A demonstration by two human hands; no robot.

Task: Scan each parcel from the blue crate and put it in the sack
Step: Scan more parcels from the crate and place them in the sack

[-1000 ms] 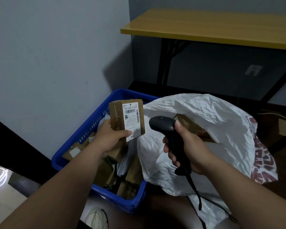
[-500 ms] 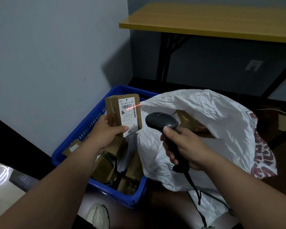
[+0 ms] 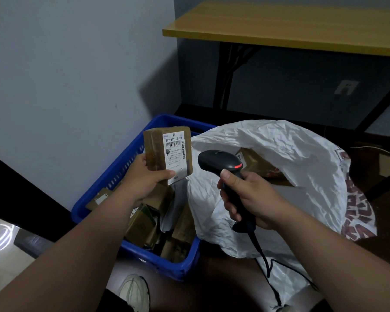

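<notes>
Above the blue crate [image 3: 95, 199], left of the sack [image 3: 291, 176]: one taped cardboard parcel [image 3: 154, 152], label facing you. Likely light, stiff, slick-taped; hold it by the long edges. Your left hand [image 3: 146, 176] wraps its lower end, thumb on the label. Your right hand [image 3: 248, 197] curls tight round the scanner [image 3: 221, 161].

Brown cardboard parcel [image 3: 167, 152], white barcode label facing up, held upright above blue crate [image 3: 113, 176]. Black corded scanner [image 3: 225, 174] just right of parcel. More brown parcels piled inside crate; crumpled white sack [image 3: 291, 167] open beside crate's right edge.
</notes>
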